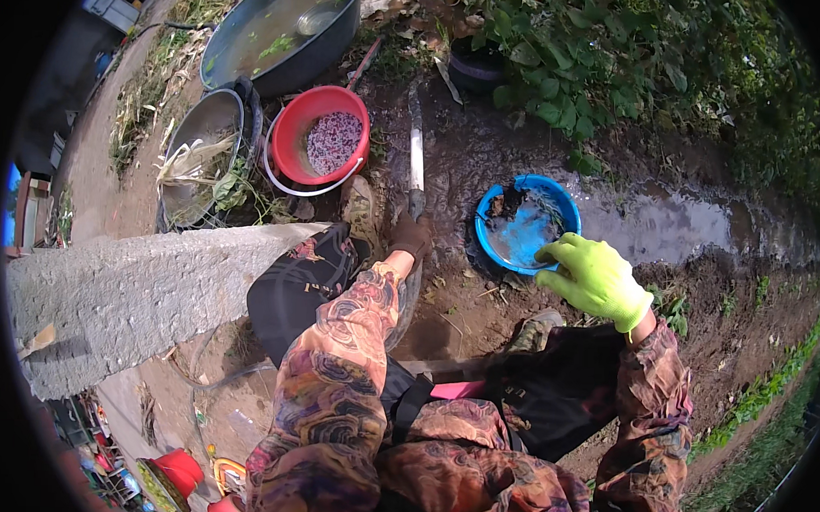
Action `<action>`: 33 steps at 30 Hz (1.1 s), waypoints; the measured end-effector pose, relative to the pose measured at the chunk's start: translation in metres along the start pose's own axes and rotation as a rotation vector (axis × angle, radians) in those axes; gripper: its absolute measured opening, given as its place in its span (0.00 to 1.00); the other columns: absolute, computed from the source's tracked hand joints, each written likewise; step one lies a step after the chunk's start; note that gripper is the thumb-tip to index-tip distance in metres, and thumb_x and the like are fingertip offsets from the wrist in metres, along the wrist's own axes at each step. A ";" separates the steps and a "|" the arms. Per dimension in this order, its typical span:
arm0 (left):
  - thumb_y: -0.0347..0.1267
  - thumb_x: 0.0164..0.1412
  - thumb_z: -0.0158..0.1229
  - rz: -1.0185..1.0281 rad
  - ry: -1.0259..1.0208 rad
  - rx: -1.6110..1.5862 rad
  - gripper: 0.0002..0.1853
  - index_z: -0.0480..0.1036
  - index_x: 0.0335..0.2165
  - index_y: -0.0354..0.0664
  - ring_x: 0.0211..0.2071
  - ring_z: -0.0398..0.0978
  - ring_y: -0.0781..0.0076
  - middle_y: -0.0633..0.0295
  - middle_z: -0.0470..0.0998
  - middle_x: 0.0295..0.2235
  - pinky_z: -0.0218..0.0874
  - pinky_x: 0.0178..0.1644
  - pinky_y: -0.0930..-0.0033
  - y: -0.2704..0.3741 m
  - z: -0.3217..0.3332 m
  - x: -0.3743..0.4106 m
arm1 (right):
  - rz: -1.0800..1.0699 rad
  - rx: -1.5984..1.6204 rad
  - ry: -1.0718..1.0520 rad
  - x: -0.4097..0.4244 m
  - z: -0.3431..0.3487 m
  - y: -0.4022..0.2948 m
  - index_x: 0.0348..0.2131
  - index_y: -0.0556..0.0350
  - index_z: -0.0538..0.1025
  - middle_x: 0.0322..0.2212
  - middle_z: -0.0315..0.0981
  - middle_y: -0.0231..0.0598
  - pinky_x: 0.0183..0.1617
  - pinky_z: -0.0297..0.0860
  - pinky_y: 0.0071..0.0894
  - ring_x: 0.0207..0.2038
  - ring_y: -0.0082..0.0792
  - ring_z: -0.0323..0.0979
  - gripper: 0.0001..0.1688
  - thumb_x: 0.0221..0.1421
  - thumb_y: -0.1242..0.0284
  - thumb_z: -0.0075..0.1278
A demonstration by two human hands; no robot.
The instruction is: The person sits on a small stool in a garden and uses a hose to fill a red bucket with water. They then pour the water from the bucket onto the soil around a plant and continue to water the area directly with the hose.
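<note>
My left hand [410,237], in a dark glove, is closed around a hose [417,138] whose end is a white pipe pointing away from me. In a yellow-green knit glove, my right hand [585,276] reaches over the near right rim of a blue plastic basin [482,228]; whether the fingertips pinch the rim cannot be told. Dark muddy matter and cloudy water lie in the basin, which has a notch in its far rim. Left of the pipe stands a red bucket [286,126] with a white handle, holding small dark and pale speckled pieces in its bottom.
A large dark tub [308,66] of murky water stands far left, beside a metal basin [184,140] with dry husks and vines. A rough concrete post [144,294] juts in from the left. Muddy water [675,228] lies right of the blue basin, below leafy plants [559,71].
</note>
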State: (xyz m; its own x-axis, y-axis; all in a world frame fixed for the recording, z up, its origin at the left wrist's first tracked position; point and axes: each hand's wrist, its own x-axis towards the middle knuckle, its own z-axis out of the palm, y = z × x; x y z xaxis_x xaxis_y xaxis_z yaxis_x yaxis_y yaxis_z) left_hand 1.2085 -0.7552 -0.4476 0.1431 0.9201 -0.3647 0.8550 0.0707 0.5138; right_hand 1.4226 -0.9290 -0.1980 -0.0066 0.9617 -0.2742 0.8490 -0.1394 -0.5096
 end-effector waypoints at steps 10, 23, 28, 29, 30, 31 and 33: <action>0.49 0.56 0.49 -0.211 -0.030 -0.094 0.30 0.63 0.45 0.33 0.42 0.70 0.41 0.42 0.72 0.40 0.62 0.44 0.48 -0.002 0.001 0.014 | 0.030 0.006 0.000 0.004 0.003 0.002 0.36 0.49 0.75 0.29 0.71 0.41 0.33 0.69 0.40 0.30 0.44 0.73 0.18 0.50 0.59 0.52; 0.48 0.57 0.48 0.055 -0.452 -0.037 0.26 0.62 0.45 0.36 0.43 0.73 0.48 0.41 0.73 0.39 0.63 0.46 0.52 0.094 -0.103 0.087 | 0.045 -0.073 -0.070 0.031 0.003 -0.012 0.37 0.47 0.76 0.31 0.71 0.40 0.35 0.69 0.41 0.32 0.45 0.72 0.18 0.49 0.58 0.53; 0.47 0.57 0.49 0.325 -0.339 0.222 0.26 0.64 0.44 0.35 0.46 0.70 0.47 0.42 0.72 0.42 0.61 0.48 0.51 0.105 -0.069 0.080 | 0.050 -0.046 -0.047 0.035 0.004 -0.014 0.37 0.46 0.76 0.30 0.70 0.40 0.34 0.69 0.41 0.31 0.45 0.72 0.18 0.49 0.58 0.52; 0.47 0.57 0.49 0.356 -0.350 0.222 0.27 0.64 0.44 0.35 0.46 0.69 0.47 0.42 0.71 0.43 0.61 0.48 0.51 0.108 -0.068 0.078 | 0.047 -0.057 -0.040 0.035 0.004 -0.012 0.37 0.46 0.76 0.30 0.70 0.40 0.34 0.69 0.41 0.31 0.45 0.72 0.18 0.49 0.58 0.52; 0.47 0.56 0.50 0.357 -0.341 0.219 0.27 0.63 0.45 0.36 0.46 0.70 0.47 0.43 0.72 0.42 0.61 0.49 0.52 0.109 -0.068 0.077 | 0.043 -0.065 -0.034 0.034 0.004 -0.009 0.37 0.46 0.76 0.30 0.70 0.40 0.34 0.69 0.41 0.31 0.44 0.72 0.18 0.49 0.58 0.52; 0.47 0.57 0.49 0.298 -0.363 0.178 0.27 0.63 0.46 0.36 0.46 0.69 0.46 0.42 0.72 0.42 0.60 0.49 0.52 0.114 -0.075 0.072 | 0.042 -0.070 -0.032 0.033 0.006 -0.007 0.37 0.47 0.76 0.30 0.70 0.40 0.34 0.69 0.41 0.31 0.44 0.72 0.18 0.49 0.58 0.52; 0.46 0.57 0.49 0.265 -0.324 0.137 0.26 0.63 0.44 0.35 0.46 0.68 0.44 0.40 0.71 0.42 0.60 0.49 0.52 0.108 -0.080 0.082 | 0.039 -0.052 -0.041 0.034 0.005 -0.010 0.37 0.48 0.76 0.30 0.71 0.42 0.35 0.69 0.42 0.32 0.45 0.72 0.19 0.50 0.57 0.50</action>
State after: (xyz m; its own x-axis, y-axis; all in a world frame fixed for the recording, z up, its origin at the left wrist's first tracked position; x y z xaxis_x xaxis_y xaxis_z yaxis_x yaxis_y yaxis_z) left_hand 1.2726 -0.6414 -0.3597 0.4966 0.7299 -0.4698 0.8228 -0.2235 0.5225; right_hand 1.4114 -0.8960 -0.2062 0.0063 0.9452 -0.3265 0.8754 -0.1631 -0.4550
